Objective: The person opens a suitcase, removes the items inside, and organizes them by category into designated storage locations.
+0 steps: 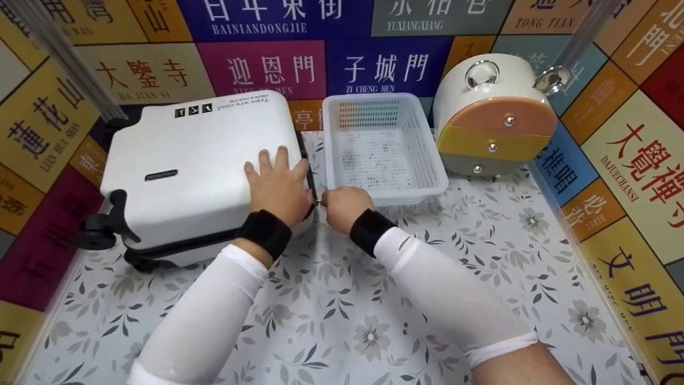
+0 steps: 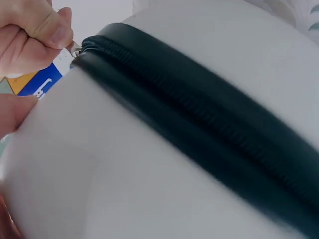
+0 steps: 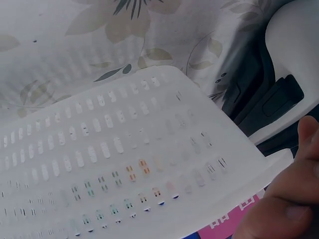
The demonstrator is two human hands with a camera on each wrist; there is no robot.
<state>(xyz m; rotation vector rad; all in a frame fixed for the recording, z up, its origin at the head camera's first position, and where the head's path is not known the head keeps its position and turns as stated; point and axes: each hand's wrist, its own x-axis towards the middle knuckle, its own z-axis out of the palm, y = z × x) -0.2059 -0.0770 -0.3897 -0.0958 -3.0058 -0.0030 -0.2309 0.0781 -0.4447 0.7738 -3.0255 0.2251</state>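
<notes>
A white hard-shell suitcase (image 1: pixel 197 139) lies flat at the left in the head view. My left hand (image 1: pixel 279 187) rests on its lid near the right edge, fingers spread. Just beyond that edge, my right hand (image 1: pixel 348 207) pinches a small metal zipper pull (image 1: pixel 319 201) at the near right corner. The left wrist view shows the black zipper (image 2: pixel 199 109) running along the suitcase side, with the right fingers (image 2: pixel 47 32) on the pull at its end. In the right wrist view, the curled right fingers (image 3: pixel 284 199) appear beside the basket; the pull is hidden there.
A white perforated plastic basket (image 1: pixel 439 184) stands right of the suitcase, close to my right hand. Behind it to the right is a rounded box with coloured drawers (image 1: pixel 494 120). Suitcase wheels (image 1: pixel 99 232) stick out at the left. Lettered panels (image 1: pixel 267 69) enclose the flower-patterned tabletop (image 1: pixel 368 337).
</notes>
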